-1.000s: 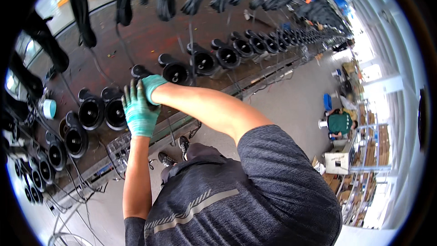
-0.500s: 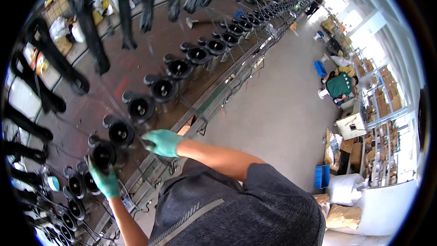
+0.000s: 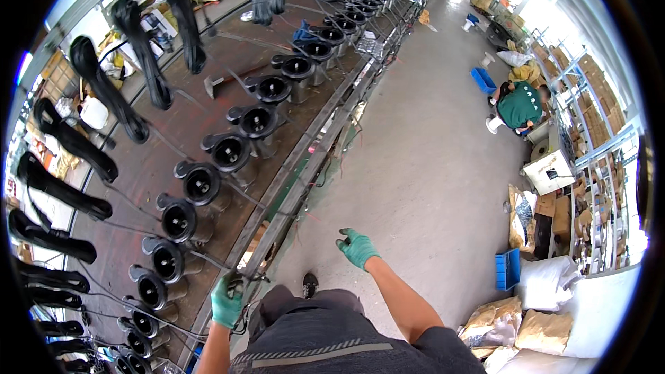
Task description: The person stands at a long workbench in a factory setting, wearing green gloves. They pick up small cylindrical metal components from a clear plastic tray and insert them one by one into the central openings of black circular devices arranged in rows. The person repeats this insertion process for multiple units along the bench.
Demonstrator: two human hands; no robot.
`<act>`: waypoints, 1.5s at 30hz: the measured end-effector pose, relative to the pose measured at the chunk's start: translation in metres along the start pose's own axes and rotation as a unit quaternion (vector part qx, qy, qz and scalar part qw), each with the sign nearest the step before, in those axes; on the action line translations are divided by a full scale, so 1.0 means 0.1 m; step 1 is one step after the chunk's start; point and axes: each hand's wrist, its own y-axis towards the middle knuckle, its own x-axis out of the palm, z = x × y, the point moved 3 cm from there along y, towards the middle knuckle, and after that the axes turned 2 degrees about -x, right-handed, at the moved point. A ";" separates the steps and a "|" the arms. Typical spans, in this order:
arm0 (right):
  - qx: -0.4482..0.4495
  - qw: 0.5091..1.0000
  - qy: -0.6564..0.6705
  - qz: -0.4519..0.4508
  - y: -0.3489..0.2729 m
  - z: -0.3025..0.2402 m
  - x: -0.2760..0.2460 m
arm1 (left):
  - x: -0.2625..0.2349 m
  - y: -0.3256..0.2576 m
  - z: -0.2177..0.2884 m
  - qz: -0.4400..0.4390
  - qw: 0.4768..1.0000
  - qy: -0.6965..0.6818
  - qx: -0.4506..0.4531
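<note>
My left hand (image 3: 226, 300), in a green glove with darkened fingertips, is at the bench's near rail with its fingers curled in. What they hold, if anything, I cannot make out. Just beyond it stands a row of metal cylinders with round black cup-like tops, the nearest being a black-topped unit (image 3: 167, 262) with a cable running from it toward the rail. My right hand (image 3: 357, 248), gloved the same way, is over the grey floor away from the bench. Its fingers are bent but apart, and nothing shows in them.
Coiled black cable bundles (image 3: 142, 52) hang above the brown bench (image 3: 131, 173). A hammer (image 3: 216, 85) lies on it. A metal rail (image 3: 277, 218) edges the aisle. At right are a person in green (image 3: 519, 106), a blue crate (image 3: 508, 269), sacks (image 3: 547, 284) and shelving.
Both hands have withdrawn from the black-topped units. The left has come right and down to the rail; the right has swung out over the floor. The whole view has shifted.
</note>
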 end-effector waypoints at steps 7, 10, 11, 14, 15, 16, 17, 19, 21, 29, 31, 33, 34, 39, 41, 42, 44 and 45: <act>0.096 0.978 0.164 0.084 1.05 0.68 -1.29 | 1.28 1.30 0.48 -0.166 0.986 -0.033 -0.001; 0.101 0.966 0.205 0.119 1.52 0.76 -2.03 | 1.84 1.82 0.54 -0.206 0.969 -0.133 -0.042; 0.104 0.966 0.198 0.128 1.70 0.81 -2.27 | 2.01 1.97 0.58 -0.218 0.950 -0.206 -0.083; 0.131 0.947 0.252 0.147 2.39 0.85 -3.00 | 2.50 2.60 0.67 -0.196 0.946 -0.255 -0.048; 0.149 0.941 0.261 0.155 2.57 0.82 -3.26 | 2.63 2.86 0.82 -0.194 0.957 -0.210 -0.053; 0.157 0.935 0.272 0.163 2.84 0.76 -3.55 | 2.73 3.06 0.94 -0.173 0.955 -0.228 -0.077; 0.143 0.937 0.271 0.168 3.16 0.71 -3.81 | 2.80 3.25 1.10 -0.149 0.955 -0.242 -0.087; 0.119 0.939 0.271 0.176 3.83 0.64 -4.17 | 2.88 3.50 1.23 -0.109 0.955 -0.261 -0.090; 0.105 0.943 0.259 0.181 4.52 0.56 -4.44 | 2.87 3.64 1.43 -0.078 0.964 -0.236 -0.094; 0.163 0.972 -0.041 0.166 7.61 0.34 -5.13 | 3.10 3.52 1.82 0.119 0.977 -0.054 -0.166; 0.185 0.971 -0.064 0.138 8.11 0.34 -5.15 | 3.40 3.35 1.82 0.180 0.951 -0.145 -0.204; 0.154 0.975 -0.124 0.099 8.41 0.29 -5.05 | 3.71 3.22 1.97 0.221 0.920 -0.198 -0.254; 0.150 0.976 -0.136 0.079 8.49 0.23 -4.99 | 3.88 3.19 2.06 0.235 0.916 -0.192 -0.263; 0.175 0.971 -0.155 0.046 8.79 0.38 -4.91 | 4.41 3.37 2.52 0.279 0.902 -0.205 -0.258; 0.179 0.974 -0.138 0.026 8.89 0.43 -4.86 | 4.53 3.44 2.63 0.295 0.897 -0.202 -0.259; 0.179 0.975 -0.125 0.045 8.90 0.43 -4.90 | 4.58 3.49 2.67 0.298 0.896 -0.202 -0.260; 0.182 0.975 -0.097 0.082 8.87 0.45 -4.96 | 4.65 3.59 2.75 0.301 0.896 -0.201 -0.259; 0.119 0.984 -0.120 0.057 8.93 0.48 -5.04 | 4.69 3.66 2.80 0.298 0.897 -0.202 -0.256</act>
